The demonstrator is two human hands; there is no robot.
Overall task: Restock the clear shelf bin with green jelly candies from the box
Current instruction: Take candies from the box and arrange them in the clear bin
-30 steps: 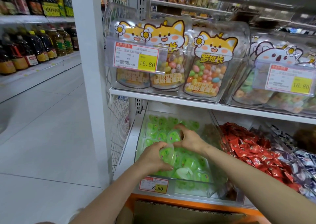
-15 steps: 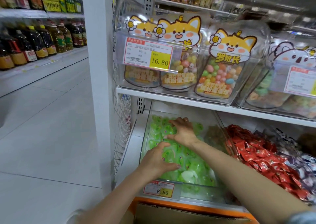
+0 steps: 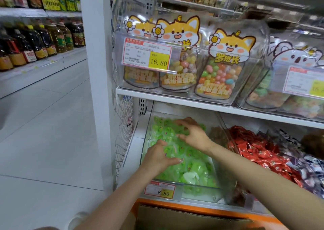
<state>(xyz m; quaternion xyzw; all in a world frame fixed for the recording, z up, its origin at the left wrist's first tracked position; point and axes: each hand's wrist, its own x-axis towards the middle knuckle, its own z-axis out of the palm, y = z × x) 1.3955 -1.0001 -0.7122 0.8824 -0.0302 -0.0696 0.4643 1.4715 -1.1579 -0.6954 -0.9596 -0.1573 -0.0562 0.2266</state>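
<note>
Clearance over the clear shelf bin (image 3: pixel 196 195) is tight. The upper shelf (image 3: pixel 175 102) hangs low above its back half, a wire mesh panel (image 3: pixel 122 133) stands just to its left, and a clear divider separates it from the red wrapped sweets (image 3: pixel 259 152) on its right. Only the front rim, above the price tag (image 3: pixel 159 191), is open, and both forearms enter there. The cardboard box (image 3: pixel 184 217) sits directly below the shelf lip, at the frame's bottom edge.

The green jelly candies (image 3: pixel 194 166) fill the bin, heaped highest toward the back. A second ago the two hands met mid-bin around a pale green piece; they are now apart. The right hand has drawn its fingers up from the flat reach of half a second ago.

The left hand (image 3: pixel 157 157) lies palm down on the near middle of the pile, thumb out to the right, gripping nothing. The right hand (image 3: pixel 192 135) is deeper in, fingers spread and arched, tips on the candies, nothing visibly held.
</note>
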